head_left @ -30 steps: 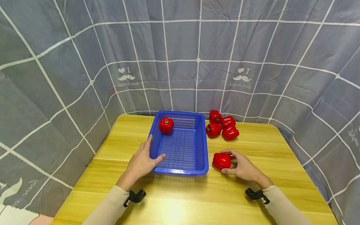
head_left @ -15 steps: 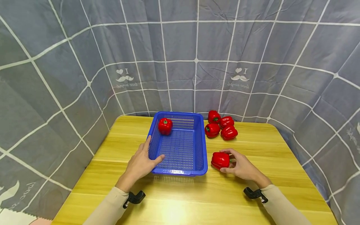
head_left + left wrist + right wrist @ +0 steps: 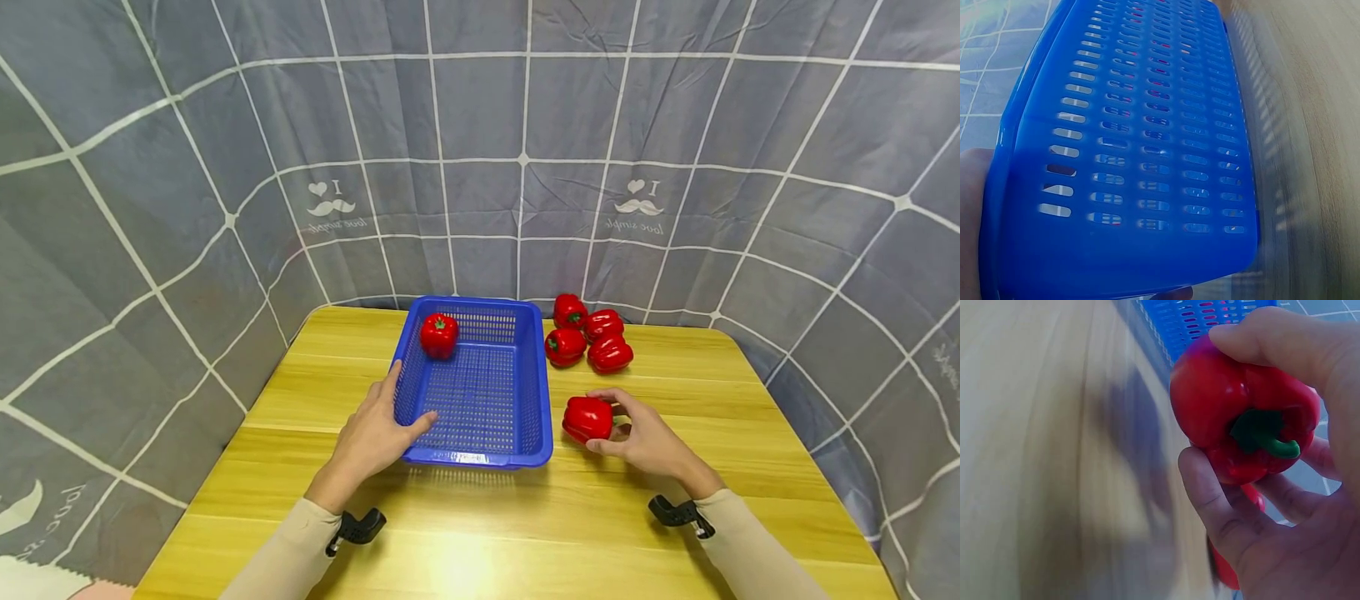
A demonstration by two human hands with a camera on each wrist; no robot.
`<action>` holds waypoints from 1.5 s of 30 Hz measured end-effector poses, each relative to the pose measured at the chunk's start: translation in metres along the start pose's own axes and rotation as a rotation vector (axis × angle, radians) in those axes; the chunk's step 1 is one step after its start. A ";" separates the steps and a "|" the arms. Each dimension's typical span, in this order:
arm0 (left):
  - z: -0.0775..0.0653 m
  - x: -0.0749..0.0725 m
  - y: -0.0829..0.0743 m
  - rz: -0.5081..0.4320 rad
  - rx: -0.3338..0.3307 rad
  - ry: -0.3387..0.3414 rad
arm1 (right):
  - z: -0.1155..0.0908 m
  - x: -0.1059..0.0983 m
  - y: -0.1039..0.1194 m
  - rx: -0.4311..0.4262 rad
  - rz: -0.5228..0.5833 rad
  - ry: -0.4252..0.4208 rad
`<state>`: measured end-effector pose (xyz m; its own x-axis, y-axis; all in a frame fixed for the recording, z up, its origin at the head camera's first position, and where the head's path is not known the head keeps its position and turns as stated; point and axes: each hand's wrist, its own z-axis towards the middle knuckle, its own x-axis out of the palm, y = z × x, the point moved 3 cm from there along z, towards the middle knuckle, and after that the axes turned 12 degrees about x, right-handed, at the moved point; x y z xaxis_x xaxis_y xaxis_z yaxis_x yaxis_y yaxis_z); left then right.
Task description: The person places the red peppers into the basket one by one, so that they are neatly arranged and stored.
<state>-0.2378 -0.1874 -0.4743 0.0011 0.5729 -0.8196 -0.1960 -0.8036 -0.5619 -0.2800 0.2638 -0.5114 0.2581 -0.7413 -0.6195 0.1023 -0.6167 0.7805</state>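
Note:
My right hand grips a red bell pepper beside the basket's right front corner. Thumb and fingertips hold it from opposite sides in the right wrist view, its green stem turned toward the palm. A shadow lies on the table beside it. At the left front corner of a blue plastic basket, my left hand holds the rim, its thumb over the inside and its fingers along the left outer wall. The left wrist view shows the slotted wall; most of that hand is hidden there. Another bell pepper stands in the basket's far left corner.
Several more red bell peppers lie grouped at the back, right of the basket. The wooden table ends at a grey curtain with white grid lines, which wraps round the back and both sides.
The bell pepper in my right hand has risen slightly from the table. My left hand keeps its place at the basket, and the view has shifted a little.

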 end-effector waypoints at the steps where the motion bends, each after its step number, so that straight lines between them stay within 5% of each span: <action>1: 0.000 0.000 0.000 0.000 0.000 0.000 | 0.000 -0.001 0.001 -0.004 0.000 -0.007; 25: -0.001 -0.001 -0.003 -0.003 0.008 -0.003 | 0.008 -0.015 0.032 -0.094 0.009 -0.094; 32: 0.003 0.006 0.014 -0.001 0.056 -0.056 | 0.011 -0.017 0.042 -0.132 0.032 -0.123; 45: -0.002 0.001 0.000 0.004 0.009 -0.016 | 0.020 -0.019 0.061 -0.170 0.050 -0.148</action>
<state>-0.2361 -0.1873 -0.4757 -0.0151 0.5719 -0.8202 -0.2047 -0.8047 -0.5573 -0.2978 0.2353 -0.4533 0.1241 -0.8085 -0.5753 0.2567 -0.5339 0.8057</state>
